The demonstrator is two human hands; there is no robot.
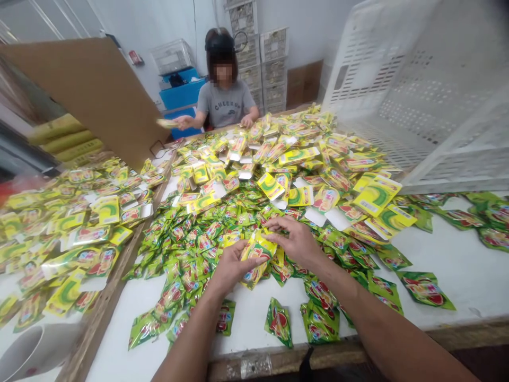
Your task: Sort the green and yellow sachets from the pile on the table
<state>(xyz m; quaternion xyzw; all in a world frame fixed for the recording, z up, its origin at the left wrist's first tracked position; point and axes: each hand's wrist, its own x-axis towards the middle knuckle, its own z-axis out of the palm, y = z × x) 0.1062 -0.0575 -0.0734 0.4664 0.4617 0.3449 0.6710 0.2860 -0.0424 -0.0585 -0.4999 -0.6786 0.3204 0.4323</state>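
My left hand (pixel 231 265) and my right hand (pixel 296 241) meet over the white table (pixel 457 265), both closed on one yellow packet (pixel 256 252) held between them. The left thumb presses on its lower part, and the right fingers pinch its top edge. Under and around my hands lies a heap of small green sachets (pixel 191 239) with red fruit pictures. Behind them a pile of yellow carded packets (pixel 286 154) spreads toward the far side.
A person in a grey shirt (pixel 225 103) sits across the table handling packets. A big white plastic crate (pixel 421 85) lies tilted at the right. A cardboard sheet (pixel 91 90) leans at the left. More yellow packets (pixel 71 228) fill the left table, with a white roll (pixel 35 350) near its front.
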